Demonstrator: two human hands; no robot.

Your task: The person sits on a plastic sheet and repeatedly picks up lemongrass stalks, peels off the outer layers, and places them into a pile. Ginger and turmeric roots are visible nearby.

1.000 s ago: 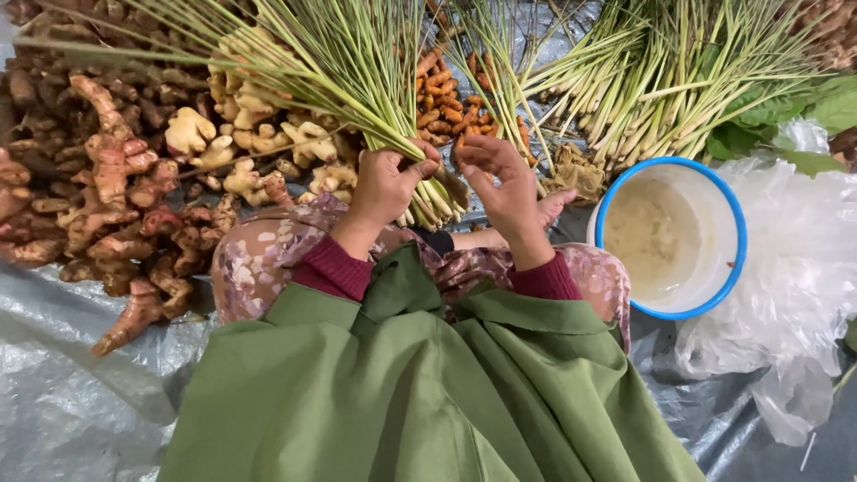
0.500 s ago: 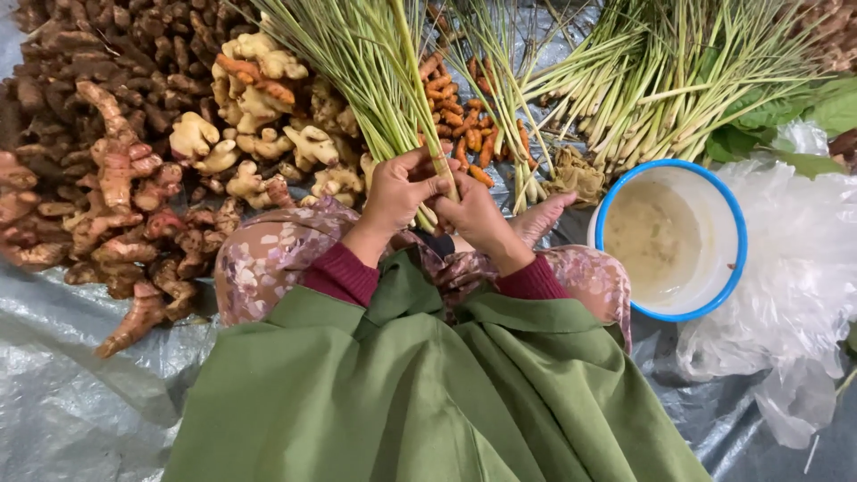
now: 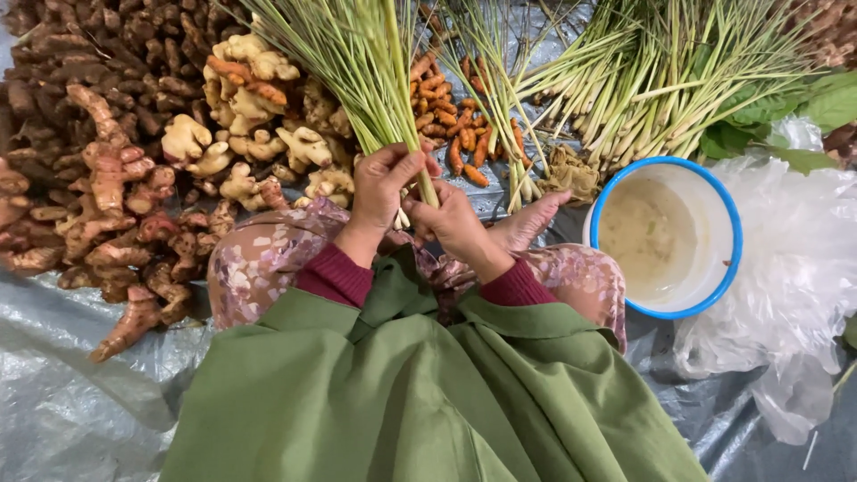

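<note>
Green lemongrass stalks (image 3: pixel 357 62) form the bundle held upright over the person's lap, its leafy tops fanning toward the upper edge of the view. The left hand (image 3: pixel 384 183) is wrapped around the pale lower ends of the bundle; the right hand (image 3: pixel 451 223) is closed on the same stalks just beside it, thumb against them. Left of the hands lies a heap of pale ginger roots (image 3: pixel 250 134), with darker reddish roots (image 3: pixel 98 205) beyond. Small orange turmeric pieces (image 3: pixel 451 120) sit behind the bundle. More lemongrass (image 3: pixel 661 80) lies to the right, above a blue-rimmed bowl (image 3: pixel 728 223) and crumpled clear plastic (image 3: pixel 794 268). Everything rests on a grey plastic sheet (image 3: pixel 62 402).
</note>
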